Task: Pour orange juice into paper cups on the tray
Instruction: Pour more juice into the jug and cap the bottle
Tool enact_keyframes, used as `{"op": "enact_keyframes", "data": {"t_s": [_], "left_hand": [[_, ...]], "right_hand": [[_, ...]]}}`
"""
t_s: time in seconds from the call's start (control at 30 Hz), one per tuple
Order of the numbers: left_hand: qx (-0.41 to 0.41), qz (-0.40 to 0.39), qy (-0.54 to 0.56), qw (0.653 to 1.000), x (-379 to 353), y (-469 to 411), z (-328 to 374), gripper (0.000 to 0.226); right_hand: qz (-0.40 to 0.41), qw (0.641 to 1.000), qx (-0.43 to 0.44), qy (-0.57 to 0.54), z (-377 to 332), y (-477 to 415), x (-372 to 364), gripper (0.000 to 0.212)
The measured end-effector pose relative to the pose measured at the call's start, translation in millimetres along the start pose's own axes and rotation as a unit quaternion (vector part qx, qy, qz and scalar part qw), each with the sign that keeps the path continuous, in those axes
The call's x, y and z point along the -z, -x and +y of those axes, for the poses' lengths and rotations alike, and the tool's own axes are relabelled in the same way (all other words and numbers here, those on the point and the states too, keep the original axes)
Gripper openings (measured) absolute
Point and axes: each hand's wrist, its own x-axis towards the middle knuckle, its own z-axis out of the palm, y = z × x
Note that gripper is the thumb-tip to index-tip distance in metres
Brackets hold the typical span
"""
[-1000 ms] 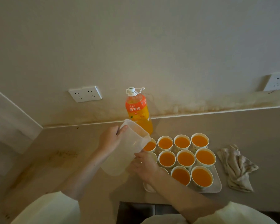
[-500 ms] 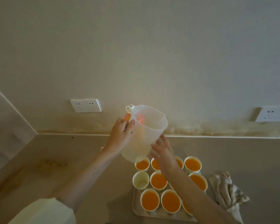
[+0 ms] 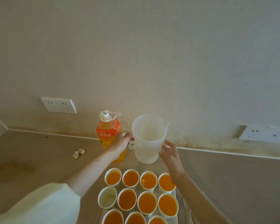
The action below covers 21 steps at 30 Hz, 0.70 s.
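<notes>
The translucent white plastic pitcher stands upright, seemingly empty. The left hand grips its handle, and the right hand hovers with fingers spread at its other side, perhaps touching. Just left of the pitcher stands the capped orange juice bottle, upright and nearer the left hand. The one unfilled white paper cup sits on the pitcher's near side, leftward, on the pale tray.

A plain beige wall fills the far side, with a brownish stain along its foot where it meets the tan counter. One white socket sits left, another right. The light is soft and dim.
</notes>
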Motion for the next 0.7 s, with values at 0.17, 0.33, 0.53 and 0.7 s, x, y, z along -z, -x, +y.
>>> {"op": "enact_keyframes", "data": {"t_s": [0.17, 0.33, 0.53, 0.7], "left_hand": [[0.046, 0.008, 0.019, 0.999, -26, -22, -19, 0.027], [0.068, -0.023, -0.033, 0.997, -45, -38, -35, 0.028], [0.067, -0.040, -0.074, 0.994, -51, -45, -42, 0.023], [0.048, -0.043, -0.162, 0.985, -44, -53, -45, 0.025]], "right_hand": [[-0.013, 0.999, -0.046, 0.023, 12, -16, 13, 0.077], [0.001, 0.997, -0.075, 0.035, 27, -29, 25, 0.075], [0.021, 0.993, -0.116, 0.030, 37, -37, 32, 0.071], [0.003, 0.992, -0.122, 0.031, 38, -38, 26, 0.069]]}}
